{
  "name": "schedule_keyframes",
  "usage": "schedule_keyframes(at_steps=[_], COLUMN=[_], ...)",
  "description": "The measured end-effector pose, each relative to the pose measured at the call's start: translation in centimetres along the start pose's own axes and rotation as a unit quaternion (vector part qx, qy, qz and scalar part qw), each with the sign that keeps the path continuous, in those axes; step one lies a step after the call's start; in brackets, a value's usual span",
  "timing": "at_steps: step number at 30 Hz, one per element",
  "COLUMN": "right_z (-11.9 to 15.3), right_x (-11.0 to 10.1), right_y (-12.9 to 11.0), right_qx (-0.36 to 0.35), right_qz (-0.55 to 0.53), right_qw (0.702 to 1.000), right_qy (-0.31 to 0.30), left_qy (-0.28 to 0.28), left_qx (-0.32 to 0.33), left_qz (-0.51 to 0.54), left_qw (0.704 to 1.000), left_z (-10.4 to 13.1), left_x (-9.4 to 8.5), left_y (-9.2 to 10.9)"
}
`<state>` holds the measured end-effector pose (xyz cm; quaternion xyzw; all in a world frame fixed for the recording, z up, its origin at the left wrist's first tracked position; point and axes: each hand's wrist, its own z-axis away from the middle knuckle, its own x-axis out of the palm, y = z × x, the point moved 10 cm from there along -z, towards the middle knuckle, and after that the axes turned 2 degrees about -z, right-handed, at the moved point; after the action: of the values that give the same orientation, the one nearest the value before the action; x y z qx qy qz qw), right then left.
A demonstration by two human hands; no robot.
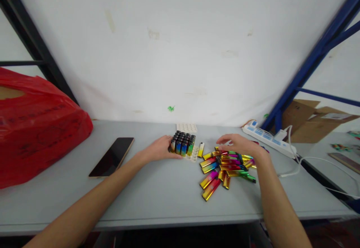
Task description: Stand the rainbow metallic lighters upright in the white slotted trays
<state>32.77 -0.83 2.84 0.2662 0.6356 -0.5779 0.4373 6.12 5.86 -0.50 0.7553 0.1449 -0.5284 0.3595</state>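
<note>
Upright lighters (183, 143) with black tops stand in rows in a white holed tray (194, 153), whose front and right holes show bare. My left hand (161, 148) is at the left side of these rows, thumb and fingers apart around the tray's left end. To the right, a loose pile of shiny coloured lighters (229, 165) lies on the table. Over the back of the pile is my right hand (234, 143), its fingers bent down toward the lighters; whether it grips one is hidden. A single yellow lighter (200, 149) lies between tray and pile.
A second white holed tray (186, 128) lies near the wall. On the grey table (157, 199) are a black phone (111, 157) at left and a white power strip (268, 140) at right. A red bag (39, 128) fills the far left; cardboard boxes (317, 122) stand beyond the blue frame.
</note>
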Motion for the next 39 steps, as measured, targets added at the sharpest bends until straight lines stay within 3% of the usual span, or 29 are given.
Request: schedule_keyframes(at_steps=[4, 8, 15, 20, 25, 30, 39], right_z=[-0.1, -1.0, -1.7, -2.5, -3.8, -4.0, -4.0], right_x=[1.3, 2.4, -0.2, -0.7, 1.5, 3.4, 3.9], right_y=[1.2, 1.1, -1.4, -2.9, -3.0, -5.1, -4.7], right_qx=[0.009, 0.002, -0.035, -0.075, -0.056, -0.079, -0.072], right_qz=[0.029, 0.043, 0.013, -0.158, -0.352, -0.493, -0.529], right_qw=[0.998, 0.998, 0.991, 0.962, 0.911, 0.855, 0.836], right_qy=[-0.054, -0.054, 0.127, 0.211, 0.208, 0.139, 0.129], left_qy=[0.001, -0.005, -0.001, -0.006, -0.001, 0.002, -0.011], left_qx=[-0.007, -0.007, -0.006, -0.002, 0.000, -0.013, -0.001], left_qz=[0.002, -0.013, -0.007, 0.008, 0.005, -0.003, 0.014], left_qw=[1.000, 1.000, 1.000, 1.000, 1.000, 1.000, 1.000], left_z=[0.0, 0.0, 0.1, 0.1, 0.1, 0.1, 0.1], left_x=[0.1, 0.2, -0.1, -0.2, -0.3, -0.2, 0.0], left_y=[-0.3, -0.3, 0.1, 0.4, 0.5, 0.0, 0.2])
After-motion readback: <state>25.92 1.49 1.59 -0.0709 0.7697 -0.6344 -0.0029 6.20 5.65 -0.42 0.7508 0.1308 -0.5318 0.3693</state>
